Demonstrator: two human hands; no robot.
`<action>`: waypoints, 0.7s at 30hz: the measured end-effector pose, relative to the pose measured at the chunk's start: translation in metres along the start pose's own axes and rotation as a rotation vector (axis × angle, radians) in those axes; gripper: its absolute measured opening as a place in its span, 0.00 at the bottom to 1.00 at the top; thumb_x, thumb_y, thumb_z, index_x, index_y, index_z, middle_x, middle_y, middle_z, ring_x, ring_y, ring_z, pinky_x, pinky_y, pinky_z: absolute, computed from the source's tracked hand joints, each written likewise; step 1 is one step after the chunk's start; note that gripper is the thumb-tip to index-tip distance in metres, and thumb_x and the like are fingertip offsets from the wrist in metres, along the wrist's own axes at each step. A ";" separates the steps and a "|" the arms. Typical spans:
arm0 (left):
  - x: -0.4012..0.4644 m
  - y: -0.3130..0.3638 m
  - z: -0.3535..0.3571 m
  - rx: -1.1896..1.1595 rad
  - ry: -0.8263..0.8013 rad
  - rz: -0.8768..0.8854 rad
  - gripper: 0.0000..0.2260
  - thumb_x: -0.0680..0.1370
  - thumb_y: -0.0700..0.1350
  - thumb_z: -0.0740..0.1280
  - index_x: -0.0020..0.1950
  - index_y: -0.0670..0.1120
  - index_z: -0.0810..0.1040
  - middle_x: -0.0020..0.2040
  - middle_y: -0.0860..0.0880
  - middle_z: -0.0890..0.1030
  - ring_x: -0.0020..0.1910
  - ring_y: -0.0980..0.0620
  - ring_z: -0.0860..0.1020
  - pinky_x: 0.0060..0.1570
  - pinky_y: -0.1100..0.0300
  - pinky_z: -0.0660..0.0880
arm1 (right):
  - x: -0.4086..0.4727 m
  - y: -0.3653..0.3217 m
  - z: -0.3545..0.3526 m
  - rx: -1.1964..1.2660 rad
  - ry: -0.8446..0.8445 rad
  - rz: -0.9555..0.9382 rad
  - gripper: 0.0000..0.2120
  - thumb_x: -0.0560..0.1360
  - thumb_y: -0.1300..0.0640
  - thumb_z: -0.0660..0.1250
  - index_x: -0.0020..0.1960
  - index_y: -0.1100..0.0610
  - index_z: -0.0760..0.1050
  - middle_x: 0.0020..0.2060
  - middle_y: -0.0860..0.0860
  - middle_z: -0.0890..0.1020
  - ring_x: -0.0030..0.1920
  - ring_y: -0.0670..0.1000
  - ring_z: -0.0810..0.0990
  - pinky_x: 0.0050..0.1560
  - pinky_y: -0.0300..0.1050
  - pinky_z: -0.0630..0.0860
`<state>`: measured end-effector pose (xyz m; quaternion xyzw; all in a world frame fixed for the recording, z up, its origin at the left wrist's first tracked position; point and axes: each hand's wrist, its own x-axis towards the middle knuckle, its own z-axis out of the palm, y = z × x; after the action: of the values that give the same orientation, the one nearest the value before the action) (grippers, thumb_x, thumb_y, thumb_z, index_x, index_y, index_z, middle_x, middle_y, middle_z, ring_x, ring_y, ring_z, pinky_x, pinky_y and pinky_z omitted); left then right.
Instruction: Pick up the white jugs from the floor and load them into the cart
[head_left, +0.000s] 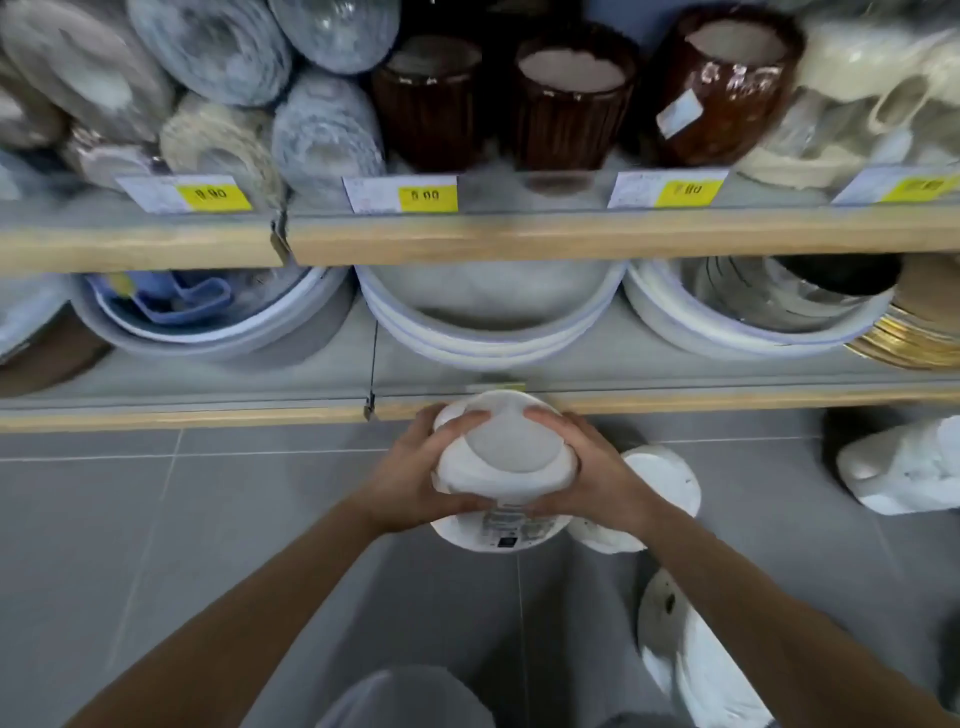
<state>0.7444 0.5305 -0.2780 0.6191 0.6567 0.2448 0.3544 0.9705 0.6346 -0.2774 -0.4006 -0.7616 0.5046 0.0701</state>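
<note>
Grey floor; white jug (two-handed)

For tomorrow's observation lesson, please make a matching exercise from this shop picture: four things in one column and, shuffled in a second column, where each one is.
Things
1. white jug
2. brown pots
3. white basins
4. second white jug

Places
A. on the lower shelf
B. on the floor, beside the right hand
C. held between both hands, the left hand on its other side
D. on the upper shelf, above yellow price tags

Pairs: 1-C, 2-D, 3-A, 4-B
</note>
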 end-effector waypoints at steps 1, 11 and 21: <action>-0.004 0.021 -0.018 -0.004 0.014 -0.007 0.40 0.60 0.74 0.67 0.69 0.71 0.54 0.70 0.53 0.60 0.67 0.58 0.62 0.67 0.62 0.62 | -0.007 -0.024 -0.014 0.019 0.015 -0.026 0.44 0.53 0.41 0.78 0.65 0.32 0.64 0.66 0.44 0.67 0.67 0.44 0.66 0.69 0.45 0.65; -0.061 0.254 -0.179 -0.392 0.435 -0.082 0.25 0.66 0.62 0.70 0.62 0.64 0.70 0.59 0.59 0.75 0.56 0.63 0.75 0.52 0.65 0.75 | -0.096 -0.278 -0.138 0.354 0.238 0.005 0.35 0.62 0.39 0.76 0.66 0.42 0.70 0.64 0.38 0.73 0.64 0.40 0.71 0.67 0.42 0.69; -0.167 0.437 -0.282 -0.460 0.538 -0.229 0.33 0.61 0.68 0.68 0.64 0.60 0.73 0.61 0.57 0.76 0.58 0.61 0.76 0.57 0.62 0.75 | -0.212 -0.455 -0.202 0.304 0.214 0.000 0.22 0.70 0.43 0.70 0.63 0.40 0.69 0.63 0.47 0.75 0.60 0.48 0.75 0.57 0.43 0.72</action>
<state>0.8042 0.4487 0.2588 0.3592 0.7191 0.4988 0.3241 0.9704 0.5563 0.2579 -0.4367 -0.6647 0.5685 0.2103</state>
